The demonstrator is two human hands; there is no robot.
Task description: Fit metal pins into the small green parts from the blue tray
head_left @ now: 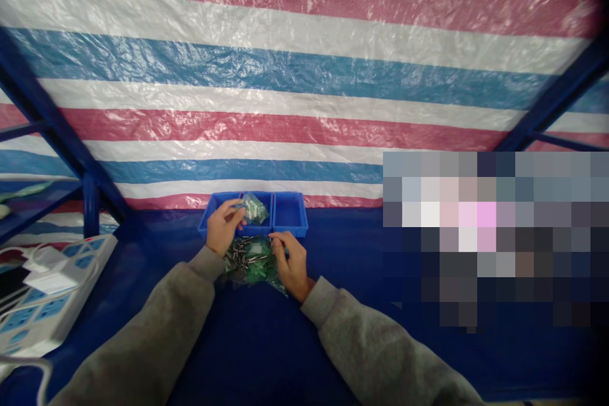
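My left hand (pixel 224 226) is closed in a pinch at the left edge of a small clear plastic bag (pixel 255 209), which shows over the middle blue bin (pixel 262 229). What the bag contains is too small to make out. My right hand (pixel 292 264) is lower and to the right, thumb and fingertips pinched together at the right edge of a heap of dark metal screw-like pieces (pixel 245 252). Anything between those fingertips is too small to name. The heap lies on crumpled clear plastic with a greenish tint (pixel 259 271), in front of the bins.
Blue bins stand in a row, including a left bin (pixel 209 219) and a right bin (pixel 289 210). A white power strip (pixel 61 323) with plugs and cables lies at left. Striped sheeting (pixel 285 95) hangs behind the blue table (pixel 247 349). Blurred blocks cover the right side.
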